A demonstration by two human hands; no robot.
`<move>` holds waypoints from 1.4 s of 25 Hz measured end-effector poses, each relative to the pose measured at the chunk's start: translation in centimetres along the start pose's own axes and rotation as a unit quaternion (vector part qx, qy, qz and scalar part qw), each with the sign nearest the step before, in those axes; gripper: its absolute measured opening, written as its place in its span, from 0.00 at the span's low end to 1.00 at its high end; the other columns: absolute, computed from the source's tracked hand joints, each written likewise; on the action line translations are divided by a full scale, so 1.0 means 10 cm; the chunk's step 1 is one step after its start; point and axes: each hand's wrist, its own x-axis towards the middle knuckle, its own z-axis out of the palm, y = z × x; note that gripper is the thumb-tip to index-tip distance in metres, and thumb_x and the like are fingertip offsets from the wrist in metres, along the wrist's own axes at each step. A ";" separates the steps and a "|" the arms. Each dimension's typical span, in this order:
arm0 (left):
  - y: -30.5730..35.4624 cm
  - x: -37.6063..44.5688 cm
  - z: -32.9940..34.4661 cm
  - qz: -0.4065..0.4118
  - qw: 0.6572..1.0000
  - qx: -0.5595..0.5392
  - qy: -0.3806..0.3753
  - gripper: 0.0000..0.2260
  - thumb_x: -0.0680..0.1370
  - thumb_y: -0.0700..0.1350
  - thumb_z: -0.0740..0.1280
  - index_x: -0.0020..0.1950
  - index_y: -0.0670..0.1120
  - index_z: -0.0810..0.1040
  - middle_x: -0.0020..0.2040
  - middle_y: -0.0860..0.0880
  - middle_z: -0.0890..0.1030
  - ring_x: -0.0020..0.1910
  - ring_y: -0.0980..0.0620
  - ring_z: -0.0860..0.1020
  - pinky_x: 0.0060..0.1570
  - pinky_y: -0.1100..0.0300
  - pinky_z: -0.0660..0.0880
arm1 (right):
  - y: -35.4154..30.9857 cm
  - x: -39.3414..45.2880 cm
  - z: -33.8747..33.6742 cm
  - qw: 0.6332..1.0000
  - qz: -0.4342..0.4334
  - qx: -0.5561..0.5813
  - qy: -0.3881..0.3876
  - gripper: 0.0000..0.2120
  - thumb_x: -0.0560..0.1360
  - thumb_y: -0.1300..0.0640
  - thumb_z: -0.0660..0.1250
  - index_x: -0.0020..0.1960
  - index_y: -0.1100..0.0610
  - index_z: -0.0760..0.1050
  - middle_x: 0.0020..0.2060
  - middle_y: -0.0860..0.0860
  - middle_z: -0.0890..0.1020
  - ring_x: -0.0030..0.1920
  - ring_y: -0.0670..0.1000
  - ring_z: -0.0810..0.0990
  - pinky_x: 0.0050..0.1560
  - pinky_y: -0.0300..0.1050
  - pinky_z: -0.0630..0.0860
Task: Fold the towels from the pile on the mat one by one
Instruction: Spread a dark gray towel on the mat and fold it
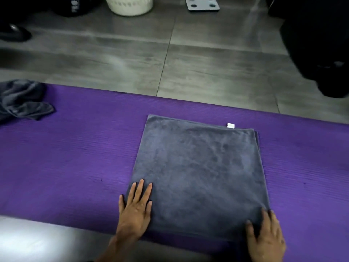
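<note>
A grey towel (200, 171) lies folded flat on the purple mat (75, 157), with a small white tag at its far right edge. My left hand (135, 208) rests flat on the towel's near left corner, fingers straight and spread. My right hand (266, 235) lies on the near right corner, blurred, fingers extended over the cloth. A crumpled pile of grey towels (20, 99) sits at the mat's far left edge.
Grey tiled floor (170, 63) stretches beyond the mat. A white laundry basket (129, 4) and a flat scale (203, 3) stand at the back. Dark objects occupy the right side (321, 50) and the back left corner.
</note>
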 end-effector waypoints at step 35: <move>0.19 0.55 -0.63 -0.027 0.971 -0.235 -0.043 0.14 0.71 0.37 0.72 0.55 0.47 0.77 0.55 0.45 0.77 0.56 0.41 0.76 0.57 0.54 0.72 | -0.37 0.76 -0.55 0.953 -0.055 0.293 -0.062 0.13 0.74 0.61 0.69 0.59 0.54 0.76 0.49 0.48 0.81 0.50 0.53 0.79 0.51 0.42 0.75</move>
